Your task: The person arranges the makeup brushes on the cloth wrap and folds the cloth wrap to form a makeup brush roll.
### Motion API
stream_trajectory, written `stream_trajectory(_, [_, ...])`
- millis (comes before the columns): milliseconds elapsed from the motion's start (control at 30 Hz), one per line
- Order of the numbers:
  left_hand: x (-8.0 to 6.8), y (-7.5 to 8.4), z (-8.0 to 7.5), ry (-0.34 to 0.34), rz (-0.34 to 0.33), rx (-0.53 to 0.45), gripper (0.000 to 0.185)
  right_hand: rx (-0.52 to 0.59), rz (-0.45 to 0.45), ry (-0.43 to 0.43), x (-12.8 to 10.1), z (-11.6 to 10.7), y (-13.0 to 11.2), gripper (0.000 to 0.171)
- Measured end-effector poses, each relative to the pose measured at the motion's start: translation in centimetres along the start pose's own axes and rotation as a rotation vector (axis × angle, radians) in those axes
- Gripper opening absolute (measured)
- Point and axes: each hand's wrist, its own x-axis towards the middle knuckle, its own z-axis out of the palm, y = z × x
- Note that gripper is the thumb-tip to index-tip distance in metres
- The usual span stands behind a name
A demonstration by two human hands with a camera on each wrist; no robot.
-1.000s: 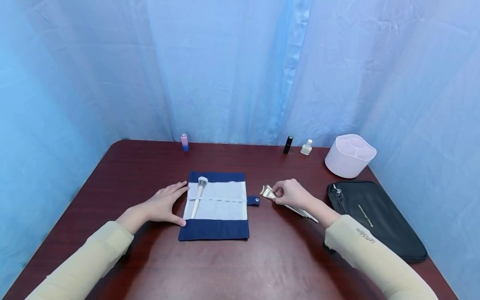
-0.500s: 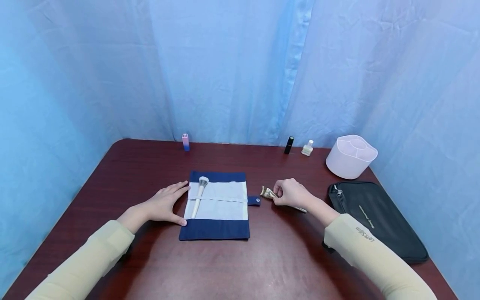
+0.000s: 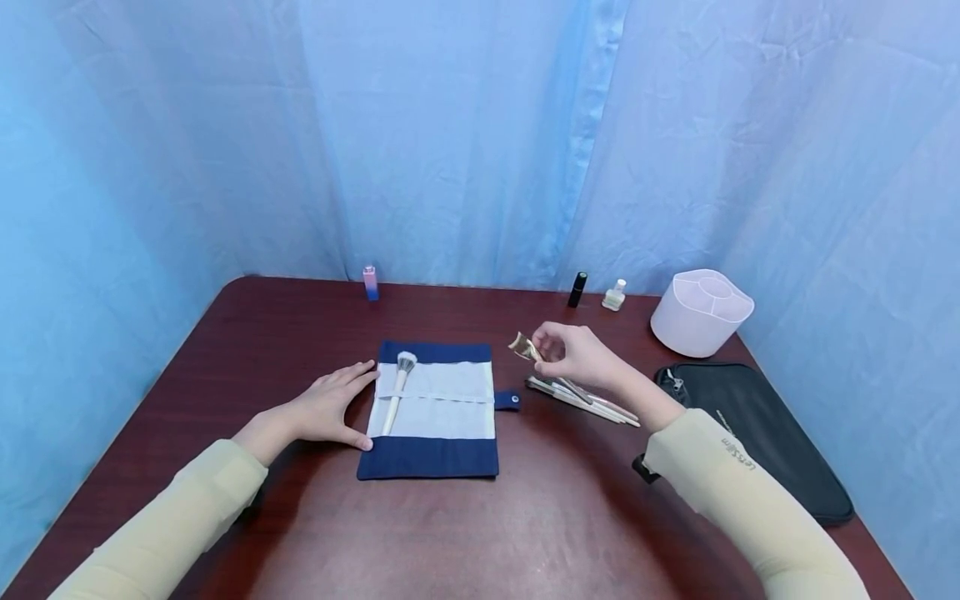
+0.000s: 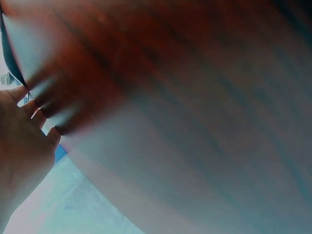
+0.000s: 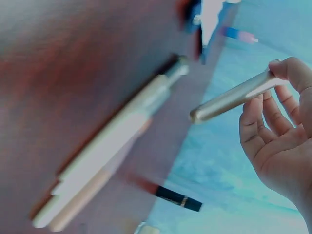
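We saw the right hand (image 3: 581,357) raised above the dark red wooden table (image 3: 300,333), its fingertips (image 5: 280,68) pinching a slim gold-handled makeup brush (image 3: 534,354) with a tan head. Beneath it, several pale brushes (image 3: 585,398) lay together on the table. The left hand (image 3: 322,408) rested flat, fingers straight and together, touching the left edge of the navy and white fabric brush roll (image 3: 435,408). A white-handled brush with a fluffy head (image 3: 396,392) sat tucked in the roll's leftmost slot.
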Motion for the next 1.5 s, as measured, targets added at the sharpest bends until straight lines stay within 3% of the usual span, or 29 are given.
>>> stream_trajectory(300, [-0.1, -0.1, 0.2, 0.004, -0.005, 0.002, 0.114, 0.01, -0.061, 0.048, 2.3, -1.4, -2.7, 0.031])
stream_trajectory(500, [-0.3, -0.3, 0.4, 0.003, -0.009, -0.005, 0.115, 0.05, -0.022, 0.026, 3.8, -1.5, -4.4, 0.041])
stream_trajectory(667, [-0.4, -0.2, 0.5, 0.008, -0.008, -0.013, 0.115, 0.134, -0.005, 0.022, 5.4, -1.2, -5.4, 0.037])
stream_trajectory(1033, [0.0, -0.2, 0.3, 0.005, -0.001, -0.003, 0.114, 0.307, -0.022, 0.041, 8.5, 1.3, -6.9, 0.022])
stream_trajectory(1300, [0.2, -0.1, 0.2, 0.012, 0.002, -0.004, 0.116, 0.454, -0.012, 0.072, 10.5, 3.5, -6.9, 0.03])
stream_trajectory(1500, [0.3, -0.1, 0.4, 0.0, 0.002, 0.001, 0.117, 0.483, -0.017, 0.056, 11.3, 5.4, -6.1, 0.028])
